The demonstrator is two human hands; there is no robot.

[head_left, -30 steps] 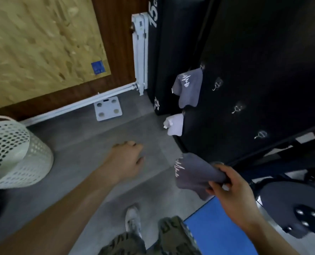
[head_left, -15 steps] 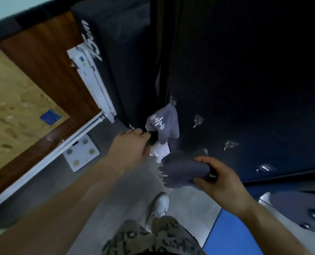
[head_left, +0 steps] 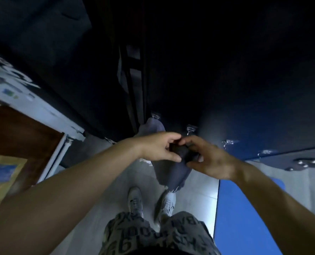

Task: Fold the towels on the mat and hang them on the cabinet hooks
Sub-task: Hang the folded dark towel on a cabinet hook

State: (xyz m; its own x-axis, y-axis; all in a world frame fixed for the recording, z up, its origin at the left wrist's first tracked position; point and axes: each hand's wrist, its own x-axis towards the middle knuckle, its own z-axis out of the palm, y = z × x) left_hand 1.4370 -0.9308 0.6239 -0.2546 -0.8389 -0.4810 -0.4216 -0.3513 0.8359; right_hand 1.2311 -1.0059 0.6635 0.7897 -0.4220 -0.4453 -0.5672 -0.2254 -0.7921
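A folded grey towel (head_left: 172, 173) hangs down from both my hands in front of the dark cabinet (head_left: 235, 80). My left hand (head_left: 158, 148) pinches its top edge from the left. My right hand (head_left: 206, 159) grips the same top edge from the right, just below an empty clear hook (head_left: 189, 130). Another grey towel (head_left: 152, 127) hangs from the leftmost hook (head_left: 155, 116), partly hidden behind my left hand. Two more empty hooks, one (head_left: 228, 142) and another (head_left: 266, 152), run to the right along the cabinet face.
The blue mat (head_left: 245, 218) lies on the grey floor at the right. My shoes (head_left: 134, 201) stand right below the towel. A weight plate (head_left: 307, 163) sits at the far right. A white radiator pipe (head_left: 55, 159) and wooden wall are at the left.
I have stepped closer to the cabinet and the view has tilted up. My left hand has joined my right on the towel's top edge, raised to hook height.
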